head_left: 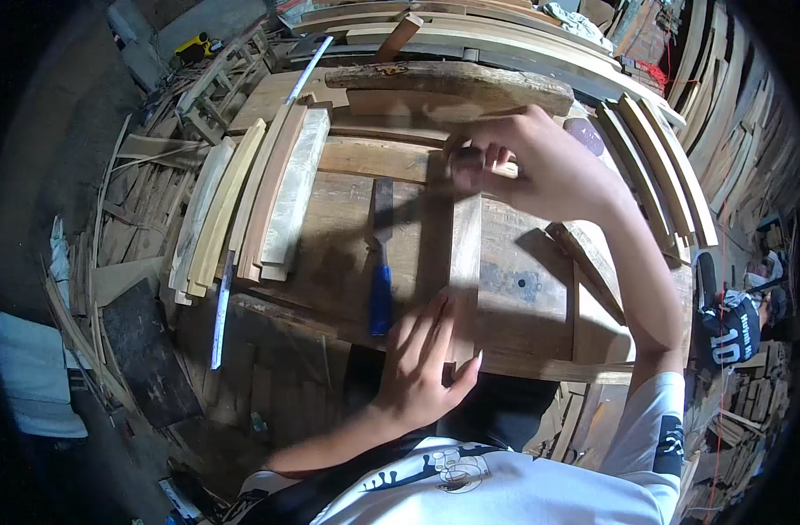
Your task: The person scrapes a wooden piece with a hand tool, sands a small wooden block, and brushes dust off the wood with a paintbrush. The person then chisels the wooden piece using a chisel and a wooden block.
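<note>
A pale wooden strip [465, 262] lies lengthwise on the workbench [338, 227]. My left hand [424, 359] rests at its near end, fingers stretched out along the left edge and thumb apart on the right. Above the far end is my right hand [527, 166], with its fingers curled in around something dark and small that I cannot make out. Left of the strip, a chisel with a blue handle [380, 297] lies flat, blade pointing away from me. A dark angled wooden piece [588, 271] sits to the right of the strip.
Several wooden strips [295, 188] are lined up at the bench's left, with a long white-edged ruler [221, 319] beside them. A rough log [452, 80] lies across the back. More strips [658, 166] stand at the right. Stacked timber [732, 114] surrounds the bench.
</note>
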